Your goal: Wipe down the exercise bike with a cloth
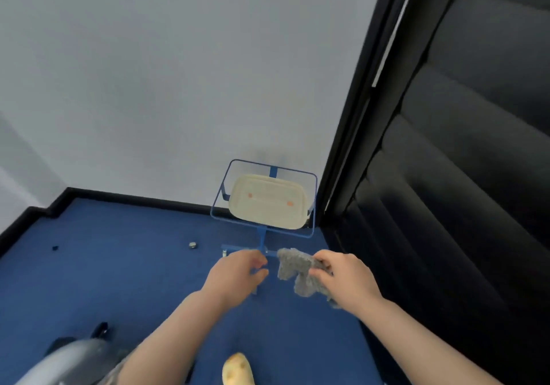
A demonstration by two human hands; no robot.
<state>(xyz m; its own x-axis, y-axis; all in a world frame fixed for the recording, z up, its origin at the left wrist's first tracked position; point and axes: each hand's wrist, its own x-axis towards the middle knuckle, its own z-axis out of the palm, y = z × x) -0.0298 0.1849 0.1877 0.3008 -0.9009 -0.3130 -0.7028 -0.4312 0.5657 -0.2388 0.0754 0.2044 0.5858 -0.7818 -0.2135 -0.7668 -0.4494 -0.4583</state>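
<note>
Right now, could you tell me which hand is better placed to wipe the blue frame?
The right hand: it already grips the grey cloth, which hangs just beside the blue frame. The left hand holds no cloth and seems to steady the frame's lower bar.

Single head-worn wide-angle view, looking forward and steeply down from standing height. Both forearms enter from 6 o'clock; the left hand (238, 271) and right hand (342, 274) sit close to the lens, just below centre. The blue carpet (119, 265) fills the lower half, a white wall (178, 72) the 10-to-12 o'clock region, and a dark shutter (461, 176) the 3 o'clock side. No second view overlaps.
</note>
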